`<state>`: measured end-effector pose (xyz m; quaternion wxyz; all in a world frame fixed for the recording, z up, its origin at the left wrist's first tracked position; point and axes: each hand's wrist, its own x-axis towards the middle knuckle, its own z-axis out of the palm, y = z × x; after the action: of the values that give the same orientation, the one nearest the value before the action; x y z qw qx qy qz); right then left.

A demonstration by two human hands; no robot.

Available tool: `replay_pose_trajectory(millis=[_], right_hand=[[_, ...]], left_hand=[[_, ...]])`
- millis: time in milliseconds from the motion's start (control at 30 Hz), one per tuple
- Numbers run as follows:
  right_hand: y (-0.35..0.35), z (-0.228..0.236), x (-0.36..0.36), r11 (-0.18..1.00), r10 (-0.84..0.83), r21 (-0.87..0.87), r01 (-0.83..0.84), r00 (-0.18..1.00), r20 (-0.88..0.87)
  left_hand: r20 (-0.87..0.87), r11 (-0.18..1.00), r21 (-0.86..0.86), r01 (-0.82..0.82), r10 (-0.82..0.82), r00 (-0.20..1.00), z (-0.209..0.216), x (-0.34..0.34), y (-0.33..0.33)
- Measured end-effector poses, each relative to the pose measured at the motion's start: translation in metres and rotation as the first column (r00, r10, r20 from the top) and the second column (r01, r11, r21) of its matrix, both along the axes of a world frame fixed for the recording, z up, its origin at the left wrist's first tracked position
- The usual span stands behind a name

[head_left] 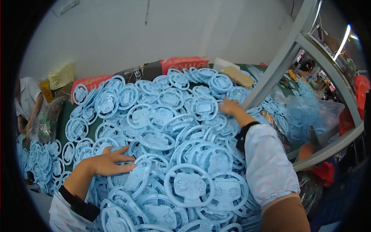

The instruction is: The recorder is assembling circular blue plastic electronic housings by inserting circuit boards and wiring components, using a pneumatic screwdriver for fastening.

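Observation:
A big heap of light-blue plastic toy steering wheels (190, 185) spreads in front of me. My left hand (110, 161) rests on the near left of the heap, fingers spread apart. Its thumb tip touches the rim of a tilted steering wheel (138, 178), without a grip around it. Farther off, my right hand (232, 107) reaches over the heap's right side, fingertips down among wheels beside a steering wheel (205, 108). Its fingers look loosely stretched, with nothing visibly held; their undersides are hidden. Both forearms wear pale patterned sleeves with dark cuffs.
Behind the heap stand red boxes (184, 62) and a tan block (237, 76). A grey metal frame (270, 65) rises close by my right arm. Clear plastic bags (305, 112) lie beyond it. At far left, another person (30, 96) is near more wheels and a plastic bag (46, 120).

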<state>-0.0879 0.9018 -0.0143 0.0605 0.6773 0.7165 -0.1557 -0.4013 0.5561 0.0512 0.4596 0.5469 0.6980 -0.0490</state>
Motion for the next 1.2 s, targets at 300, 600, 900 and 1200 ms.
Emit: replay_pose_trajectory(millis=[300,600,900,1200], right_hand=[[-0.114,0.052,0.026,0.852,0.22,-0.253,-0.458,0.753,-0.62],[-0.048,0.118,0.138,0.995,0.104,0.033,-0.099,0.945,-0.31],[-0.019,0.048,0.155,0.988,0.156,-0.033,-0.154,0.985,0.079],[-0.103,0.098,0.114,0.875,0.281,-0.374,-0.308,0.951,-0.127]], left_hand=[[-0.022,0.997,0.007,0.077,-0.077,0.997,0.0,-0.001,0.015],[-0.023,0.999,0.006,0.053,-0.053,0.998,-0.002,-0.003,0.007],[-0.009,0.999,0.005,0.038,-0.038,0.999,-0.004,-0.004,0.01],[-0.047,0.994,0.066,0.084,-0.081,0.996,-0.014,-0.009,0.002]])
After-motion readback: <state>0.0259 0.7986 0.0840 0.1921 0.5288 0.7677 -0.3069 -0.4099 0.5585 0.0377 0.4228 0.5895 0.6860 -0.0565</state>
